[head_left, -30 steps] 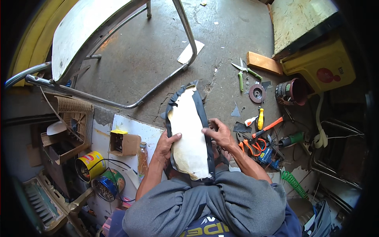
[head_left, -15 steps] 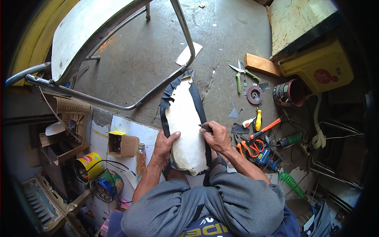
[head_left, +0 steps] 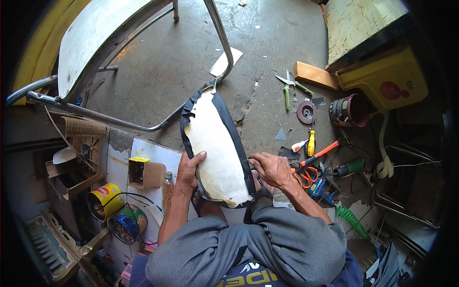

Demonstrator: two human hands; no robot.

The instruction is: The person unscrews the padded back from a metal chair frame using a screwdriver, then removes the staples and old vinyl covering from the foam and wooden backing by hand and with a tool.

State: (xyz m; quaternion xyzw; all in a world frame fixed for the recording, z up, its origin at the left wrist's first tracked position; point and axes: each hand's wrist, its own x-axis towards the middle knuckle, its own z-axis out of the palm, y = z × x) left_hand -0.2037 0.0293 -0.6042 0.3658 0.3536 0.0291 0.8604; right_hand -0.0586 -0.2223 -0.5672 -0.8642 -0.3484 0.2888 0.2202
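A long white pad [head_left: 215,148] with black fabric [head_left: 230,126] folded round its edges stands tilted between my knees, its top leaning left. The fabric is ragged at the upper left, and yellowish, rough material shows along the bottom. My left hand [head_left: 189,167] grips the pad's left edge, thumb on the white face and fingers behind. Beside the right edge, my right hand [head_left: 271,168] is closed in a pinch, its fingertips close to the black fabric. A thin dark bit shows at those fingertips, too small to name.
A metal-framed chair [head_left: 103,40] stands at the far left. To the right lie green-handled shears [head_left: 288,88], a wooden block [head_left: 315,75], an abrasive disc [head_left: 306,112], a yellow screwdriver [head_left: 311,143] and an orange-handled hammer [head_left: 326,148]. Cans [head_left: 106,198] and a small carton [head_left: 146,174] are at left.
The pad's top has swung left and its face has turned. My right hand has moved off the white face to the right, beyond the edge. My left hand keeps its grip, shifting slightly left.
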